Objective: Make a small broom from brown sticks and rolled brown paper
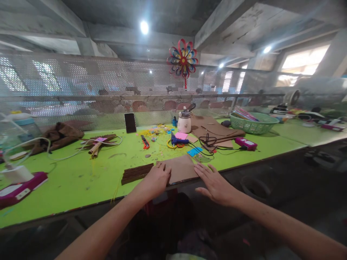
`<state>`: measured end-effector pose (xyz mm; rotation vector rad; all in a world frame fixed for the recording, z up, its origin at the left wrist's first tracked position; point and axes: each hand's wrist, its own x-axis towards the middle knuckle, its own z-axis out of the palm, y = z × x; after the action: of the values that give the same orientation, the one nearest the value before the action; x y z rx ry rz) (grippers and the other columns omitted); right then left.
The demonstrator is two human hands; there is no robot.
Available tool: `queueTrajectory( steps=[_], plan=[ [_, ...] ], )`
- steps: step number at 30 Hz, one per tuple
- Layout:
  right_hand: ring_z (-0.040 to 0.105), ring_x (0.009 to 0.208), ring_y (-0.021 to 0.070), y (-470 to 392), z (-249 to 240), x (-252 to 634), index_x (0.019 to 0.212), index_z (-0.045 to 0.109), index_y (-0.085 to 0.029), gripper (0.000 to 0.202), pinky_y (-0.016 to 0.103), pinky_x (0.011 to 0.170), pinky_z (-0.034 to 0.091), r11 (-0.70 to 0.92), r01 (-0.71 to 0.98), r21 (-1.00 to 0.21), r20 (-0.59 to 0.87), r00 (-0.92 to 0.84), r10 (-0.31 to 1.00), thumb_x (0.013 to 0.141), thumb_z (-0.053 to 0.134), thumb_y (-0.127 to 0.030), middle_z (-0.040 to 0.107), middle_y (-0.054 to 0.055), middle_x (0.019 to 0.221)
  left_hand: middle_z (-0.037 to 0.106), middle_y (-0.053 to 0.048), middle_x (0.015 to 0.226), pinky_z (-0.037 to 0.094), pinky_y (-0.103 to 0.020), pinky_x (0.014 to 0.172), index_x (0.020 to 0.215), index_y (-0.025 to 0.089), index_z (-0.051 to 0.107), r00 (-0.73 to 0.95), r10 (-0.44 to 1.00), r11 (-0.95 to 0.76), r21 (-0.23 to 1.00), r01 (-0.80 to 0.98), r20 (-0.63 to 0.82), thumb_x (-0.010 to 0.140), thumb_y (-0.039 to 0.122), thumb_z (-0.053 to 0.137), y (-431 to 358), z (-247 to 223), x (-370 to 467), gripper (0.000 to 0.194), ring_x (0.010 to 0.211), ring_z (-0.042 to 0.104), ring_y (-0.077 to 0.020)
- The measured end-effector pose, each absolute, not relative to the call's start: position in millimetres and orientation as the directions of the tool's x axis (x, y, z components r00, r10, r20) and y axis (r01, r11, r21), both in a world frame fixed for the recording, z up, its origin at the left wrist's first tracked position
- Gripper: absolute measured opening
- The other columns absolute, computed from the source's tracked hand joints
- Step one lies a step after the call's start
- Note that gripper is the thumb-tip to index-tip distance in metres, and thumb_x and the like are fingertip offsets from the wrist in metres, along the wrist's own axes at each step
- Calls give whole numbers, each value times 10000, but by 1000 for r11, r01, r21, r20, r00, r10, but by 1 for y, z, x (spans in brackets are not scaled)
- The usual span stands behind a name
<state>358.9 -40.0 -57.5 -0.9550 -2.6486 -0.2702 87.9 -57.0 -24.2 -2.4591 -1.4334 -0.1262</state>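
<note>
A sheet of brown paper or card (181, 169) lies at the front edge of the green table (89, 180). My left hand (158, 178) rests on its left end, fingers bent and close together; whether they pinch the sheet is hidden. My right hand (214, 182) has its fingers spread, with the fingertips at the sheet's right edge and the thumb apart. Left of the sheet, beside my left hand, is a stack of narrow dark brown strips (137, 173). Just behind the sheet lie a blue glue gun (179, 140) and a light blue piece (194, 151).
Behind are an orange cutter (145, 142), a phone (130, 122), a pink bottle (184, 122) and large brown sheets (214, 128). A green basket (253, 124) and purple power strip (246, 143) sit right. White cable (61, 159) crosses the left side; another power strip (24, 191) is nearer.
</note>
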Motion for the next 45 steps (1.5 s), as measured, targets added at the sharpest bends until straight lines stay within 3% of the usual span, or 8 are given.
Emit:
queueTrajectory(
  steps=[7,12,16,33,37,40,42,45],
  plan=[
    [320,1329,278,-28,-25,344,1247,534,-150,519,483,1037,288,765,643,39,373,-719,586,936,324,-508,418,138,1423,572,-161,1046,404,-411,855,1023,135,565,486,849,-453,-191,871,206,872,141,355,-61,-17,91,259,992,518,-273],
    [365,1304,286,-1,-24,326,1277,514,-121,587,517,1052,253,797,599,81,304,-776,552,932,292,-540,493,157,1359,575,-172,1072,403,-413,865,1055,126,566,471,858,-437,-190,879,204,836,117,385,-63,-16,92,284,1005,517,-284],
    [358,1312,296,7,-36,330,1334,457,-92,655,528,1068,235,792,603,92,261,-782,565,928,255,-565,440,170,1400,579,-182,1089,382,-421,904,1057,114,567,486,848,-453,-185,872,212,822,104,391,-64,-17,91,294,1024,519,-290],
    [372,1287,342,0,-37,330,1295,501,-105,638,558,1007,304,724,675,143,313,-725,614,916,292,-574,494,176,1352,564,-187,1126,384,-448,903,1078,121,563,446,863,-416,-166,894,237,784,83,416,-66,-21,90,331,1078,502,-313],
    [395,1251,371,-4,-25,324,1077,645,-139,505,577,976,326,726,666,170,341,-731,591,877,436,-553,535,166,1303,580,-165,1062,394,-423,886,1013,128,581,456,849,-426,-165,890,266,804,87,428,-67,-21,90,262,1025,516,-289],
    [510,1139,321,-10,-24,320,920,679,-143,349,502,947,401,779,607,155,342,-773,534,886,496,-438,623,156,1159,594,-139,994,408,-394,863,924,141,591,435,842,-421,-116,900,320,844,109,427,-69,-23,90,185,992,524,-259],
    [554,1088,290,-16,-34,322,1017,657,-127,324,457,941,436,810,573,124,376,-783,496,888,511,-387,642,160,1116,610,-117,927,417,-374,853,871,145,595,428,835,-432,-69,899,345,867,116,416,-73,-25,90,181,940,542,-233],
    [505,1172,309,-24,-56,336,1231,546,-92,482,467,989,423,816,569,101,445,-759,475,854,563,-393,568,187,1254,619,-89,839,433,-357,832,803,156,597,364,838,-416,43,908,407,892,135,398,-86,-28,87,219,852,559,-206]
  ],
)
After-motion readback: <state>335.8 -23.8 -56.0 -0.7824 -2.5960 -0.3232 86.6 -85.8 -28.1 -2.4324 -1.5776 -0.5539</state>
